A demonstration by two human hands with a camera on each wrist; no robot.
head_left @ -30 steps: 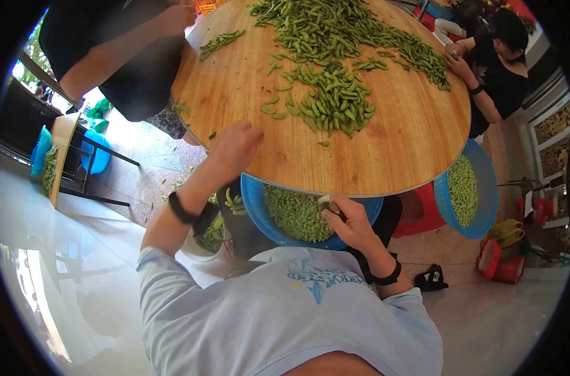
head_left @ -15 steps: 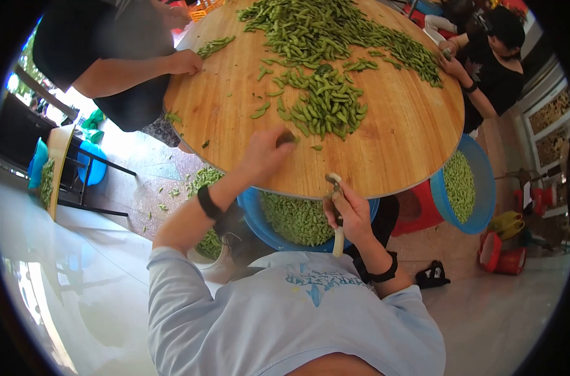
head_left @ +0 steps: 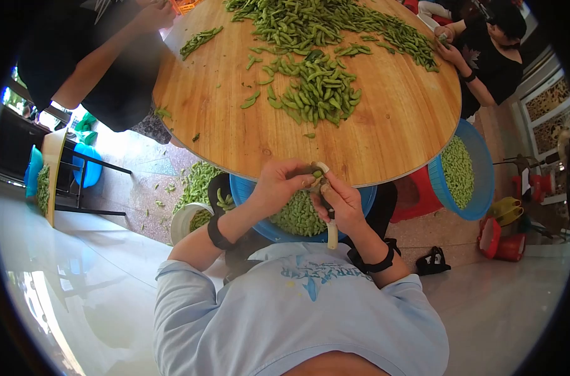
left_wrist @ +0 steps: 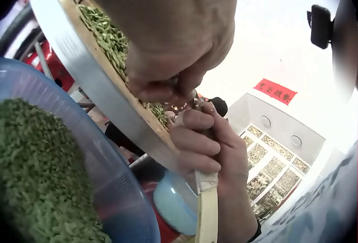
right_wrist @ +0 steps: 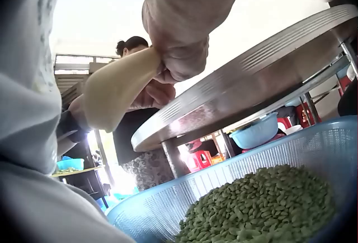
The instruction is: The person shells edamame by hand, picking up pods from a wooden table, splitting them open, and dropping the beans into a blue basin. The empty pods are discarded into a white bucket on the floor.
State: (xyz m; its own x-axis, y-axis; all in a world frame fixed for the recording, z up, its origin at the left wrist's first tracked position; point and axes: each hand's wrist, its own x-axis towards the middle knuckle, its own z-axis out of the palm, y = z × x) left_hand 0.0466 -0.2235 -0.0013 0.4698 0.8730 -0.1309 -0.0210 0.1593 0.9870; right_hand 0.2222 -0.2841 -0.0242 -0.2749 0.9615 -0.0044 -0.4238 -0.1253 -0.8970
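In the head view my left hand (head_left: 275, 188) pinches a green soybean pod (head_left: 317, 174) between thumb and fingertips, close in front of my right hand (head_left: 346, 203). My right hand's fingers curl around a tool with a long pale handle (head_left: 332, 235); its kind is hidden by the grip. In the left wrist view the pale handle (left_wrist: 207, 212) sticks out below the curled fingers. Both hands meet at the table's near edge, above a blue basket (head_left: 242, 203) of shelled green beans (right_wrist: 260, 204). A loose heap of pods (head_left: 319, 94) lies on the round wooden table (head_left: 216, 119).
A larger pod pile (head_left: 297, 25) covers the table's far side. Another blue basket (head_left: 479, 156) of beans stands at the right, and a white bucket (head_left: 182, 222) at the left. One person (head_left: 97, 69) is across to the left, another (head_left: 489, 56) to the right.
My left hand has come back from over the table to my right hand, bringing a pod. The right hand turned the tool upright, its pale handle now pointing down.
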